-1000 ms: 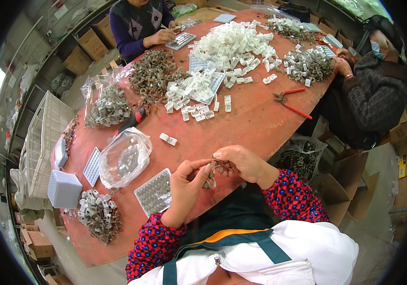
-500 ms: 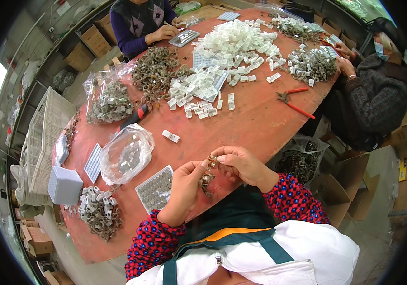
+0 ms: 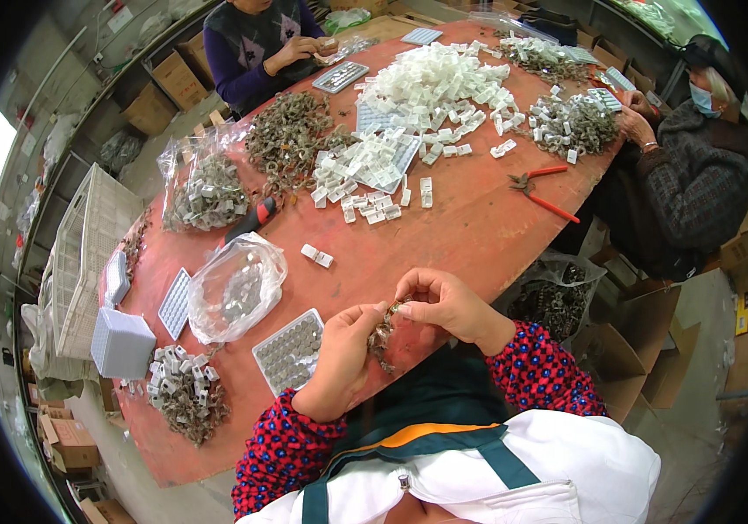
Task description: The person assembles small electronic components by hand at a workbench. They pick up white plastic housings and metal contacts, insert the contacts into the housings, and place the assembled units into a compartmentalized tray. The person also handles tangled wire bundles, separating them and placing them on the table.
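Observation:
Both my hands meet over the near edge of the red table (image 3: 444, 236), fingertips pinched together. My left hand (image 3: 346, 349) and my right hand (image 3: 449, 307) share one small piece with brownish and metallic parts (image 3: 393, 309); its exact kind is too small to make out. Just below my fingers, a small clump of similar grey-brown pieces (image 3: 380, 339) lies at the table edge, partly behind my left hand. Close to the left hand sits a white tray (image 3: 271, 377) filled with rows of round greyish discs. Beyond it lies an open clear plastic bag (image 3: 233, 321) with flat discs inside.
A heap of white plastic housings (image 3: 435, 83) covers the far middle. Red-handled pliers (image 3: 538, 187) lie right. Grey-brown piles (image 3: 291, 131) and stacked light-blue trays (image 3: 121, 343) stand left. Two co-workers sit at the table, one far left (image 3: 260, 44), one right (image 3: 688, 157).
My fingers have shifted slightly around the small piece, with the right hand's fingers more curled. The far co-worker's hands have lifted away from the tray. The view has moved a little.

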Motion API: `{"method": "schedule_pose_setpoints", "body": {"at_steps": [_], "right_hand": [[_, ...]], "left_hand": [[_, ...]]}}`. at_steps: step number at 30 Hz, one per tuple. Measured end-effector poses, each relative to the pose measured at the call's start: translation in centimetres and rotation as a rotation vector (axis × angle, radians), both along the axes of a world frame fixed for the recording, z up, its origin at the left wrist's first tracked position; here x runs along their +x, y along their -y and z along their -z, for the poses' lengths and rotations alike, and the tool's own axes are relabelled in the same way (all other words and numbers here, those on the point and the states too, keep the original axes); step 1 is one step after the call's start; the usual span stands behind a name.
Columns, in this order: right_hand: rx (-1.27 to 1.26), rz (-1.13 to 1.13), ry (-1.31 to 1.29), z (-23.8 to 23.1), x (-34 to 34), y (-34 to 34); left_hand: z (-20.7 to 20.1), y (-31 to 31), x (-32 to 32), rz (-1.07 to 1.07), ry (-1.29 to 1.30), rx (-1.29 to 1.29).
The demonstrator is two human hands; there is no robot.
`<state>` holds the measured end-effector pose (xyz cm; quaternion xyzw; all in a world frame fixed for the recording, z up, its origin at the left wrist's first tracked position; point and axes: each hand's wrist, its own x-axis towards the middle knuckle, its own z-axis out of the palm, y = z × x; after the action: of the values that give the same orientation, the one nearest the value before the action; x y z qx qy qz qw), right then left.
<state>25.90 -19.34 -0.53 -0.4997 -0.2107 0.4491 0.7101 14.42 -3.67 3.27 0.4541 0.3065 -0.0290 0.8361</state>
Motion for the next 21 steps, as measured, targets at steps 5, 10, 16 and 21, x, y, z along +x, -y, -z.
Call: {"method": "schedule_pose_setpoints", "body": {"at_steps": [5, 10, 16, 21], "right_hand": [[-0.003, 0.042, 0.217, -0.6, 0.1, 0.0], [-0.008, 0.191, 0.582, -1.4, -0.6, -0.2], [-0.052, 0.13, 0.69, -2.0, -0.2, 0.1], [-0.029, 0.101, 0.875, -2.3, 0.2, 0.5]], "left_hand": [[0.0, 0.0, 0.3, -0.015, -0.009, 0.023], [0.2, -0.1, 0.5, -0.07, -0.021, -0.094], [0.8, -1.1, 0.6, -0.043, -0.031, -0.368], [0.7, -0.2, 0.7, -0.043, 0.077, 0.066]]}}
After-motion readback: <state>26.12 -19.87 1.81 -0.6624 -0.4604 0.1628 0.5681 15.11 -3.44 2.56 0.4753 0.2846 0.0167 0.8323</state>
